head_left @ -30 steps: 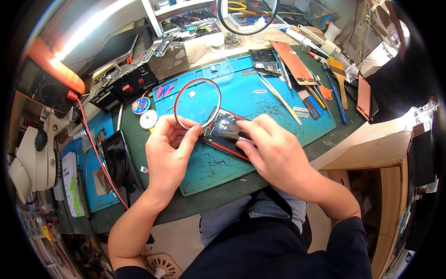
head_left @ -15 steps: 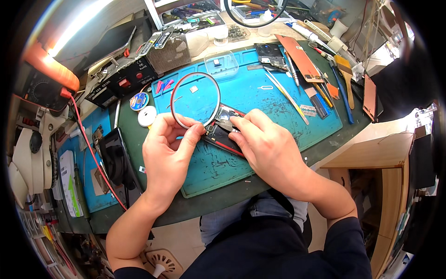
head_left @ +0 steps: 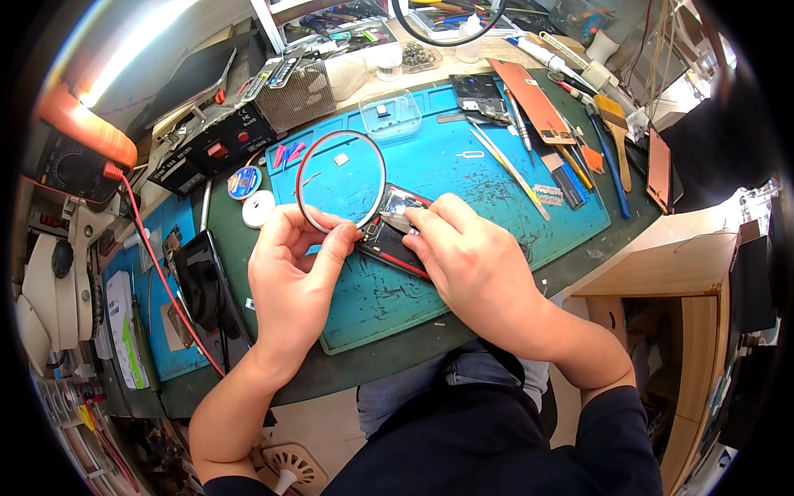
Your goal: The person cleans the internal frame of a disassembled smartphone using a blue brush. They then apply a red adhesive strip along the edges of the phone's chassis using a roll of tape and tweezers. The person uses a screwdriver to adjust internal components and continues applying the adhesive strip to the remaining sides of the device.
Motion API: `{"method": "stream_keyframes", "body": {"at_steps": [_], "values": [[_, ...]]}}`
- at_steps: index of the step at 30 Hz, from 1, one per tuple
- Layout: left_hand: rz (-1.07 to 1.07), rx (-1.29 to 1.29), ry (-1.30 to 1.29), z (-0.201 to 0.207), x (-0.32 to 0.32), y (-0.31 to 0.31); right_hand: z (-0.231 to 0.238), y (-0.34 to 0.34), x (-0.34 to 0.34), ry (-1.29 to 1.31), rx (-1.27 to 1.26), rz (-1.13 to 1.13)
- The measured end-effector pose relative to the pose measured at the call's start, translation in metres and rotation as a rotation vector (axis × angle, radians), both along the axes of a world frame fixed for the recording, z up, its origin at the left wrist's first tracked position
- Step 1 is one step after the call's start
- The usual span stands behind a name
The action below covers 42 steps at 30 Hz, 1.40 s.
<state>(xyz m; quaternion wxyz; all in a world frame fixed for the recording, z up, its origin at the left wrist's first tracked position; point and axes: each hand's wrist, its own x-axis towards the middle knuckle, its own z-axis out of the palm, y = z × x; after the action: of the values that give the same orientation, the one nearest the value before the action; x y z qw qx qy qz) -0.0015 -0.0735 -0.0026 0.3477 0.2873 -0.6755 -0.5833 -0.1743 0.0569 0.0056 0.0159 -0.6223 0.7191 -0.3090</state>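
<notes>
A slim open phone (head_left: 399, 254) with red edges lies on the blue work mat (head_left: 380, 310), its inner parts partly exposed. My left hand (head_left: 291, 269) is closed, thumb and fingers pinching the lower rim of a thin ring (head_left: 384, 169) that looks like a narrow roll of tape. The ring stands upright beside the phone's left edge. Over the phone, my right hand (head_left: 471, 256) grips grey metal tweezers (head_left: 395, 220), their tip pointing toward my left fingertips. The fingers hide most of the tweezers and part of the phone.
A clear plastic box (head_left: 390, 124) and a dismantled phone (head_left: 480, 97) sit behind. Slim tools, a blade (head_left: 548, 194) and a brush (head_left: 614, 124) lie at the right. Solder spools (head_left: 259, 208), a black device (head_left: 213, 277) and a red cable (head_left: 157, 256) are at the left.
The ring and my left hand have shifted slightly left in view, with the scene shifting a little too. Both hands keep their grips.
</notes>
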Motion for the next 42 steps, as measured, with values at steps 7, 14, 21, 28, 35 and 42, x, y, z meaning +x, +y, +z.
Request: {"method": "stream_keyframes", "body": {"at_steps": [7, 14, 21, 28, 35, 42], "values": [[0.000, -0.001, -0.008, 0.000, 0.001, 0.000, 0.000, -0.001, 0.001, 0.012, 0.012, -0.009], [0.024, 0.027, 0.005, 0.003, -0.002, 0.001, -0.001, -0.001, 0.003, 0.046, 0.002, -0.016], [0.061, 0.049, 0.067, 0.004, 0.000, -0.002, 0.013, 0.003, -0.001, -0.048, 0.004, -0.005], [0.062, 0.037, 0.111, 0.006, 0.000, -0.004, 0.001, -0.005, -0.008, 0.180, 0.054, 0.111], [0.060, 0.058, 0.112, 0.006, 0.002, -0.004, -0.003, -0.008, 0.000, 0.211, 0.031, 0.080], [0.080, 0.090, 0.152, 0.010, -0.002, -0.002, 0.001, -0.007, 0.000, 0.216, 0.027, 0.120]]}}
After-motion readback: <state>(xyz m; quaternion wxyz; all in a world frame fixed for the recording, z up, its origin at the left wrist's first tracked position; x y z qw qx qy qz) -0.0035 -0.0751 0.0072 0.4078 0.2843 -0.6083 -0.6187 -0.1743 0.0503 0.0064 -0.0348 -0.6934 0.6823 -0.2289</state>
